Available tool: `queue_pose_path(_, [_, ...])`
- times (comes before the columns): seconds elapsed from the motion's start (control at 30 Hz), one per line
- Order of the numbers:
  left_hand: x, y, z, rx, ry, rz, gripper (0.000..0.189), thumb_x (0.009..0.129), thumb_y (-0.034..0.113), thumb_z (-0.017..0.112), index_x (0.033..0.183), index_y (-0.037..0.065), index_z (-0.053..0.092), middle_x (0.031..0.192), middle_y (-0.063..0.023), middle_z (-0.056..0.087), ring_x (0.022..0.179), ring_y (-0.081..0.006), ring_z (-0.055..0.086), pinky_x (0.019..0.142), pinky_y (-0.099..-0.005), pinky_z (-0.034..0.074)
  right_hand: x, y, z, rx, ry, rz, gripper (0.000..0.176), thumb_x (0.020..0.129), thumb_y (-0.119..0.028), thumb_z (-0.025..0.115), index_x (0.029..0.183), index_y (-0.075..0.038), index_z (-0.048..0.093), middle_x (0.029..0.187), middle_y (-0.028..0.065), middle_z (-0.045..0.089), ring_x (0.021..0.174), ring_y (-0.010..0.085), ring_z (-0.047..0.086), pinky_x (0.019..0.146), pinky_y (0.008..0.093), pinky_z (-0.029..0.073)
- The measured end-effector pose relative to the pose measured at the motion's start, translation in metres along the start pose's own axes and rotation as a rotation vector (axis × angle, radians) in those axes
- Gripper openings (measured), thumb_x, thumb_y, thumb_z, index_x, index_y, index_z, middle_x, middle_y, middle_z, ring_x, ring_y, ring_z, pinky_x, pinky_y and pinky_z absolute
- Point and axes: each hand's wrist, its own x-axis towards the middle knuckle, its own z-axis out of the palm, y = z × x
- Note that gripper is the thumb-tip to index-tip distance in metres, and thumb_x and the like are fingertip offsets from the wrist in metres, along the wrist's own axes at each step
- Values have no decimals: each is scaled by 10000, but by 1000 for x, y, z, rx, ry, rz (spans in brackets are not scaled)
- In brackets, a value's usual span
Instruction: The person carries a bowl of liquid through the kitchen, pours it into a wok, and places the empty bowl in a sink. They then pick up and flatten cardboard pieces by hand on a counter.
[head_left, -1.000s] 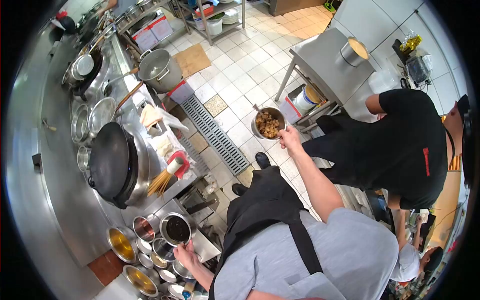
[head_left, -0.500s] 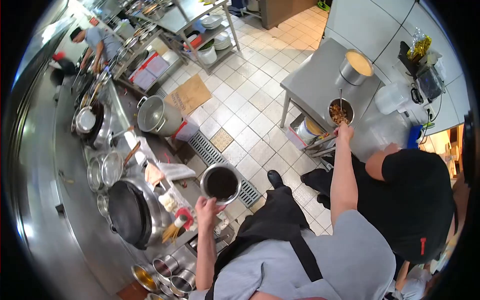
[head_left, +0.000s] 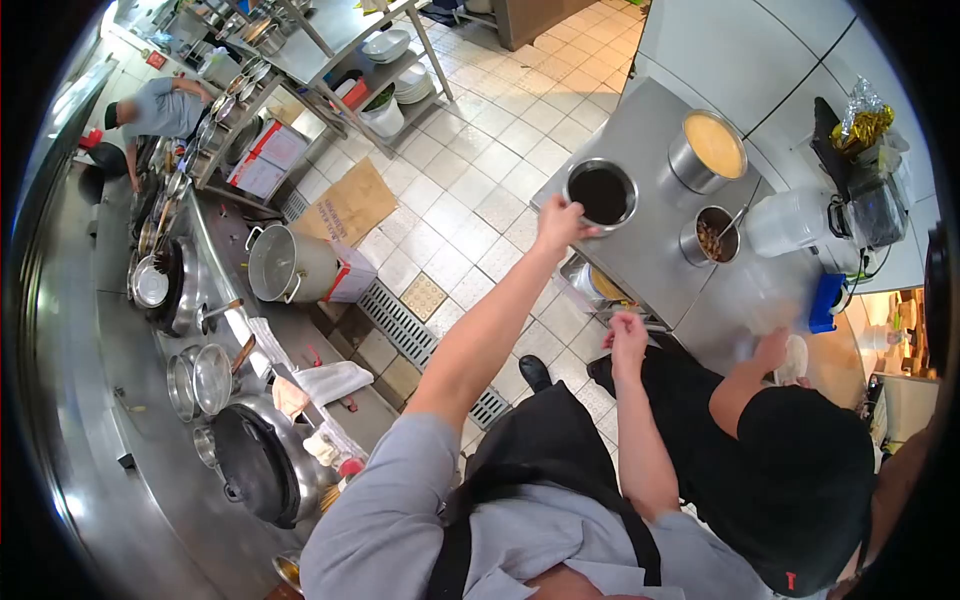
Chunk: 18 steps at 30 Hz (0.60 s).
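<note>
Two hands well apart: left hand (head_left: 558,222) clamped on rim of dark-sauce pot (head_left: 600,193) atop steel table (head_left: 645,255); right hand (head_left: 628,332) loosely curled, empty, below table edge.

Steel table (head_left: 655,270): sauce pot (head_left: 600,193) at its left corner, left hand (head_left: 558,225) on the rim. Wide pot (head_left: 712,150) right of it, small pot (head_left: 708,240) just before that. Stockpot (head_left: 285,265) on the floor well left, beside the cooking range (head_left: 130,420).
</note>
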Motion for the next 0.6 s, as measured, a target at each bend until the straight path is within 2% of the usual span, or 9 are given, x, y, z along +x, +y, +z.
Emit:
queue_pose_path(0.23, [64,-26,100,-17,-27,22,147,886,-18,561,979,-64,456,861,-154,581,676,-317,701,583,-398,665,-13,2,-1,-100,-116,70,65,957,-65,592,984,-10,612,805,70,603,538,116,580,430,277,483])
queue_pose_path(0.3, [66,-39,114,-103,-50,-110,191,886,35,644,991,-57,514,842,-154,605,687,-314,702,555,-381,650,-12,9,1,-203,-154,65,87,949,-84,599,995,-14,619,821,78,615,546,122,590,437,276,485])
queue_pose_path(0.33, [75,-51,111,-77,-183,-161,273,855,148,760,988,-37,609,797,-145,645,712,-291,715,573,-404,621,-2,17,1,-288,-188,51,102,944,-97,605,1002,-15,623,831,82,622,550,126,595,442,275,488])
queue_pose_path(0.4, [73,-87,90,976,-283,774,312,793,260,800,919,-4,692,788,-126,718,699,-232,720,648,-414,568,10,32,11,-392,-325,-6,133,931,-123,623,1010,-16,627,841,86,634,566,131,604,459,278,498])
queue_pose_path(0.47, [-1,-58,62,439,-186,175,192,829,184,729,890,10,676,717,-113,709,650,-217,705,600,-386,558,11,34,33,-344,-485,-14,135,924,-117,623,1004,-8,624,827,67,638,601,131,611,490,284,528])
queue_pose_path(0.5, [-32,-64,39,297,-129,126,179,848,165,693,819,-1,634,674,-118,694,620,-222,701,575,-389,553,11,31,44,-317,-565,-15,137,920,-114,623,1001,-3,622,821,58,640,618,131,614,505,287,543])
queue_pose_path(0.53, [-76,-57,4,191,-69,138,146,851,133,655,848,-4,604,657,-119,683,603,-219,700,565,-396,553,14,41,57,-328,-653,14,146,914,-111,623,1016,-7,625,829,62,643,620,134,615,511,287,542])
queue_pose_path(0.57, [-125,-52,-29,195,-4,139,194,855,142,623,940,-29,587,677,-154,684,647,-267,713,589,-412,547,16,61,68,-368,-757,65,157,907,-109,622,1030,-12,629,836,67,646,622,137,615,516,286,542])
queue_pose_path(0.6, [-151,-87,-67,380,169,329,220,855,153,615,963,-34,575,684,-172,680,668,-299,710,602,-419,541,25,85,77,-426,-859,126,171,901,-107,622,1045,-16,632,844,71,649,623,140,616,521,286,541])
